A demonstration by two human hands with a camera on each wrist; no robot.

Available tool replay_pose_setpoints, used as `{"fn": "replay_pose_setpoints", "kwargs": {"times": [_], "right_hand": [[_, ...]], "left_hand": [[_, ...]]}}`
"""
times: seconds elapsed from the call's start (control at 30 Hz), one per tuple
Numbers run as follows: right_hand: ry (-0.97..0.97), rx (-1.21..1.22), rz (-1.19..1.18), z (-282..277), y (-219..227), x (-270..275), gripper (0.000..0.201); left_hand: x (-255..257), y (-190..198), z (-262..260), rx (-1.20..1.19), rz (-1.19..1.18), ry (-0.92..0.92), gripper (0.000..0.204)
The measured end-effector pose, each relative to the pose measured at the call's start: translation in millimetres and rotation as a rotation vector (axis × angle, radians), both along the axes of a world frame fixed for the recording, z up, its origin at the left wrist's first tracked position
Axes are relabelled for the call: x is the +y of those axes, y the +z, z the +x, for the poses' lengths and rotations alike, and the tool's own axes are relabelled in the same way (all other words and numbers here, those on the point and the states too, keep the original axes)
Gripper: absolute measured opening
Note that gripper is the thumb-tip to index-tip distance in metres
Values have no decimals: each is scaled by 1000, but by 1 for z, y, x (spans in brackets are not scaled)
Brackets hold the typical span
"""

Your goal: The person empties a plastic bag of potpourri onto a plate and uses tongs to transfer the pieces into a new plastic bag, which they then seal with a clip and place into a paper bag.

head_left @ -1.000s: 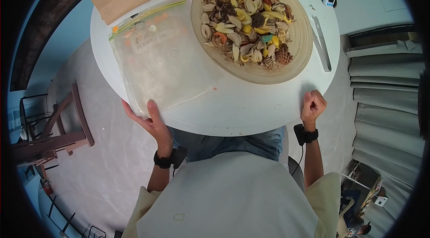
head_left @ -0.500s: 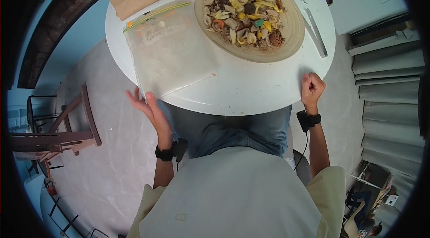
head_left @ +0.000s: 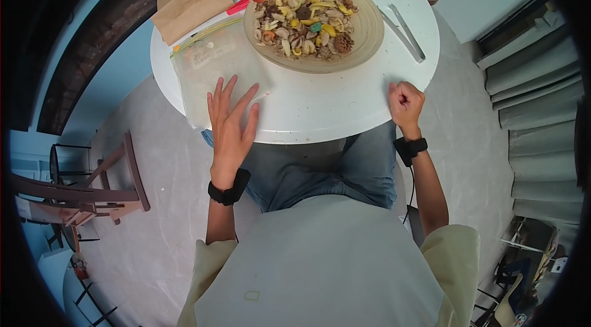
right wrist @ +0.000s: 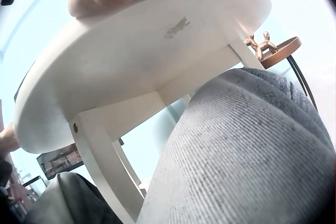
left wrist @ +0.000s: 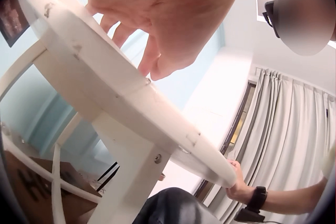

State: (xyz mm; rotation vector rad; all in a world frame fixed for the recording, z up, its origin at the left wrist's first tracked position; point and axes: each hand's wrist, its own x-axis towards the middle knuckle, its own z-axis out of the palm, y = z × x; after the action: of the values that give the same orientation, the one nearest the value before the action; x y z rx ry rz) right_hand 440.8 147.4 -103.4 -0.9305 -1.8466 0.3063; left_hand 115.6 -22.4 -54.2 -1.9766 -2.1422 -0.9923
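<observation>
We see the left hand [head_left: 231,135] with its fingers straight and spread over the near end of the zip bag [head_left: 200,78], gripping nothing; we cannot tell whether they touch it. The bag lies flat on the left of the white table [head_left: 332,105], left of the plate [head_left: 373,22] of dried plant pieces. Our right hand [head_left: 407,104] rests at the near right edge, fingers curled into a fist, nothing visible inside.

Milky bag [head_left: 198,81] — yellow-green zip [head_left: 208,33]; brown paper bag [head_left: 192,6], beige plate [head_left: 370,33], white table [head_left: 332,104].
</observation>
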Motion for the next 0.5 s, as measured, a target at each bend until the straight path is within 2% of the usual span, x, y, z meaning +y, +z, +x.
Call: {"fn": "replay_pose_setpoints", "kwargs": {"times": [0.2, 0.5], "right_hand": [[7, 14, -4, -1, 3, -2, 38], [3, 23, 3, -2, 5, -3, 41]], "left_hand": [[4, -20, 0, 29, -102, 57, 35], [11, -23, 8, 63, -52, 137, 34]]}}
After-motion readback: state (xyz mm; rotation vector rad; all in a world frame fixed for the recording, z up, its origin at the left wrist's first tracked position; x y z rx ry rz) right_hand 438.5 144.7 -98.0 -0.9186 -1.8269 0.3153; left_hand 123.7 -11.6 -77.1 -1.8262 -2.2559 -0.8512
